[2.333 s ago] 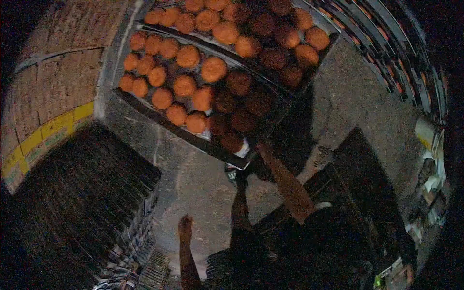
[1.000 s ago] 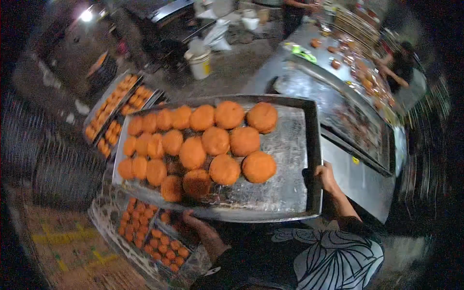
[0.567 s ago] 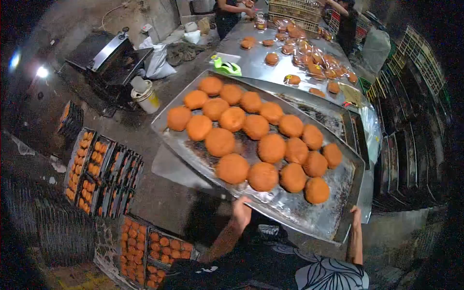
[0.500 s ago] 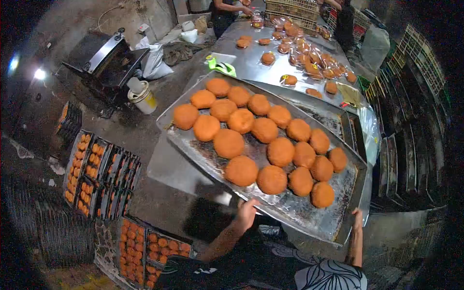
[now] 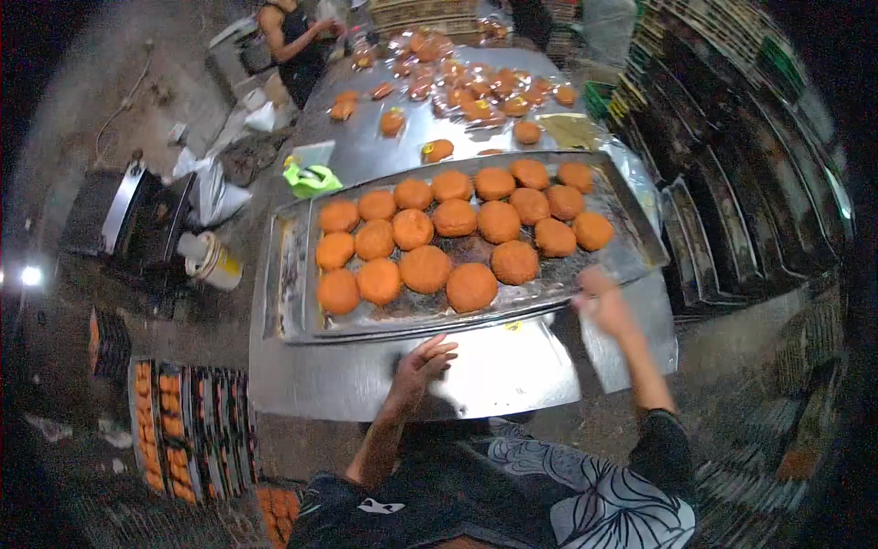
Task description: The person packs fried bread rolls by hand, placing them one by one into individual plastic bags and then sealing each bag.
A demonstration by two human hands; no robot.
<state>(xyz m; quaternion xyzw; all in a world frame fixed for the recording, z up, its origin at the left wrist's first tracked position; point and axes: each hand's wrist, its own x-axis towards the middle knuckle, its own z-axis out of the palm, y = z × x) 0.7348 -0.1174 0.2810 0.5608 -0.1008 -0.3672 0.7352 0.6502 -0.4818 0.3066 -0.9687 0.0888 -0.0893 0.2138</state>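
Observation:
A metal tray with many round brown buns lies on top of another tray on the metal table. Below the tray's front edge, my left hand has its fingers apart and holds nothing. My right hand is at the front right edge of the tray, smeared by motion, so its fingers are unclear.
Wrapped buns and a bright green item lie farther back on the table. A co-worker stands at the back left. Tray racks line the right; stacked bun trays and a bucket are at left.
The bun tray has come down level onto the other tray on the table. My left hand has let go of its front edge, and my right hand has moved left and up.

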